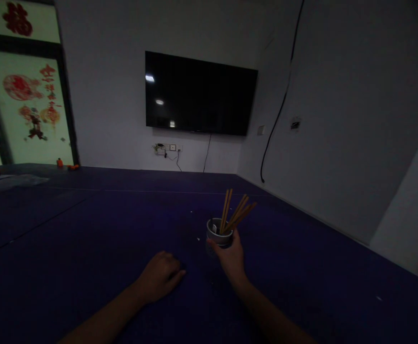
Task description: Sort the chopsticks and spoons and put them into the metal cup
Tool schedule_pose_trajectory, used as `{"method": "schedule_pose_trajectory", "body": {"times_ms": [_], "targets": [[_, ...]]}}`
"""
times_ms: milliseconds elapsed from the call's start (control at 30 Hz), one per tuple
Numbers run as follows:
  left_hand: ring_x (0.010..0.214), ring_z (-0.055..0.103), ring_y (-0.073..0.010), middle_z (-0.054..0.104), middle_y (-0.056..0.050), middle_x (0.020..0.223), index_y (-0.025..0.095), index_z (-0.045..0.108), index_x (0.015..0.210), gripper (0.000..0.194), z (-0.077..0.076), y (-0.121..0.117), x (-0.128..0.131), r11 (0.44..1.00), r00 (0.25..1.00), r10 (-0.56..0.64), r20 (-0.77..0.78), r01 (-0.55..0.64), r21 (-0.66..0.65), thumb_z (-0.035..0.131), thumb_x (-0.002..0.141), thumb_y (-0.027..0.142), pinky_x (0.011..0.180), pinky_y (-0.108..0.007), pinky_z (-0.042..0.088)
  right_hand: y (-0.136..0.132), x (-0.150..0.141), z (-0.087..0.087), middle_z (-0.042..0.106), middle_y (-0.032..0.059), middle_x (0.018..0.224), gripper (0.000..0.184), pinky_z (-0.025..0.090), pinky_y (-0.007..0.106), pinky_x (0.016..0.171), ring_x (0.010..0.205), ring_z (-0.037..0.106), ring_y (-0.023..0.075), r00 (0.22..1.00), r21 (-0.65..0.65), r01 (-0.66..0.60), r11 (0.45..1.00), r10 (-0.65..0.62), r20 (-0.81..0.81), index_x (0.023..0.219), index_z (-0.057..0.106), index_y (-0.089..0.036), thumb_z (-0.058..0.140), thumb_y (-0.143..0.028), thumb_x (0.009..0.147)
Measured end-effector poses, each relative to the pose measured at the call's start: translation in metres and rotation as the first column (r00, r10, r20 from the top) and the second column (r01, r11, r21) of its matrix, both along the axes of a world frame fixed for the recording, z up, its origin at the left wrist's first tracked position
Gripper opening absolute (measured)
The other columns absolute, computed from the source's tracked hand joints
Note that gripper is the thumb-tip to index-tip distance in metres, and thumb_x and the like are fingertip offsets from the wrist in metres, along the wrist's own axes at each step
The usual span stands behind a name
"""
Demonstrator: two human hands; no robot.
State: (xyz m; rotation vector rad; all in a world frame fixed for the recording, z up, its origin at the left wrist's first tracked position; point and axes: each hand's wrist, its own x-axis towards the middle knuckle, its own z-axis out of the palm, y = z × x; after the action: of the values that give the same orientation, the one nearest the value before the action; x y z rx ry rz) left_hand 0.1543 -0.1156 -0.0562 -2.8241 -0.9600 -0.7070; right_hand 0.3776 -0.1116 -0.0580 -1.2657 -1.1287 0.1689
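A grey cylindrical cup stands on the dark blue surface, right of centre. Several wooden chopsticks lean in it, mostly to the right, and a small pale piece shows inside its rim. My right hand is wrapped round the cup from the right and near side, thumb in front, fingers mostly hidden behind. To the left of the cup, apart from it, my left hand rests on the surface in a loose fist. Its fingers are curled under, and nothing shows in them.
The wide dark blue surface reaches to the walls. At far left lie clear plastic wrapping and small orange objects. A television hangs on the far wall; a black cable runs down the right wall.
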Motion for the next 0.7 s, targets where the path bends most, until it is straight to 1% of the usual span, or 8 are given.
{"method": "schedule_pose_trajectory", "body": {"times_ms": [200,333,400,433,500,567,633,700], "targets": [[0.064,0.054,-0.0156,0.058,-0.002,0.064,0.018,0.052,0.066,0.029,0.001,-0.001,-0.001,1.000,1.000,0.000,0.004,0.000,-0.008,0.041,0.090,0.029,0.065,-0.030,0.038,-0.003,-0.003,0.004,0.062,0.0131,0.115,0.075,0.045,0.043,0.090,0.106,0.058,0.0288,1.000,0.032,-0.018,0.999,0.018,-0.001,0.124,0.047,-0.017,0.074,-0.041,0.059],[0.067,0.055,-0.0168,0.059,-0.002,0.067,0.018,0.053,0.067,0.031,0.004,-0.002,-0.002,0.999,0.999,0.019,0.045,-0.018,-0.035,0.041,0.091,0.034,0.066,-0.031,0.041,-0.012,-0.011,0.012,0.063,0.0125,0.114,0.073,0.046,0.042,0.089,0.104,0.060,0.0277,0.996,0.036,-0.091,0.995,0.090,0.006,0.124,0.046,-0.017,0.074,-0.040,0.061],[0.074,0.057,-0.0188,0.062,-0.004,0.075,0.018,0.056,0.076,0.031,0.006,-0.003,-0.003,0.998,0.992,0.033,0.119,-0.026,-0.056,0.044,0.090,0.043,0.071,-0.033,0.044,-0.017,-0.017,0.016,0.063,0.0121,0.112,0.071,0.046,0.042,0.090,0.103,0.060,0.0277,0.991,0.040,-0.131,0.991,0.130,0.028,0.122,0.047,-0.017,0.075,-0.040,0.061],[0.080,0.058,-0.0204,0.063,-0.006,0.083,0.018,0.058,0.086,0.033,0.007,-0.002,-0.003,0.997,0.985,0.037,0.170,-0.026,-0.067,0.046,0.088,0.048,0.074,-0.035,0.045,-0.020,-0.020,0.017,0.063,0.0120,0.112,0.071,0.047,0.042,0.089,0.103,0.060,0.0277,0.988,0.043,-0.149,0.988,0.147,0.042,0.122,0.047,-0.017,0.075,-0.039,0.061],[0.098,0.056,-0.0250,0.062,-0.011,0.105,0.018,0.053,0.111,0.051,0.007,-0.001,-0.005,0.996,0.960,0.042,0.278,-0.019,-0.084,0.051,0.081,0.060,0.084,-0.040,0.045,-0.027,-0.027,0.019,0.064,0.0119,0.111,0.069,0.047,0.042,0.089,0.102,0.060,0.0274,0.980,0.040,-0.190,0.981,0.187,0.069,0.121,0.048,-0.017,0.076,-0.037,0.061],[0.115,0.047,-0.0307,0.051,-0.016,0.127,0.019,0.038,0.131,0.081,0.005,0.001,-0.006,0.995,0.932,0.032,0.361,0.003,-0.096,0.057,0.071,0.068,0.095,-0.047,0.040,-0.033,-0.034,0.019,0.064,0.0112,0.110,0.066,0.048,0.041,0.089,0.101,0.061,0.0266,0.962,0.031,-0.262,0.964,0.259,0.087,0.118,0.049,-0.017,0.076,-0.035,0.061],[0.126,0.036,-0.0353,0.039,-0.018,0.139,0.021,0.023,0.141,0.102,0.004,0.004,-0.005,0.991,0.909,0.014,0.416,0.041,-0.124,0.062,0.062,0.073,0.101,-0.054,0.033,-0.038,-0.041,0.018,0.065,0.0104,0.108,0.063,0.049,0.040,0.088,0.100,0.061,0.0261,0.937,0.023,-0.339,0.940,0.335,0.099,0.116,0.050,-0.018,0.076,-0.033,0.060],[0.130,0.030,-0.0373,0.031,-0.019,0.144,0.022,0.015,0.144,0.114,0.005,0.006,-0.003,0.980,0.880,-0.003,0.475,0.097,-0.174,0.066,0.055,0.073,0.103,-0.057,0.030,-0.043,-0.047,0.017,0.065,0.0101,0.109,0.066,0.049,0.039,0.088,0.100,0.061,0.0261,0.916,0.014,-0.391,0.920,0.388,0.100,0.118,0.049,-0.019,0.077,-0.031,0.059]]}}
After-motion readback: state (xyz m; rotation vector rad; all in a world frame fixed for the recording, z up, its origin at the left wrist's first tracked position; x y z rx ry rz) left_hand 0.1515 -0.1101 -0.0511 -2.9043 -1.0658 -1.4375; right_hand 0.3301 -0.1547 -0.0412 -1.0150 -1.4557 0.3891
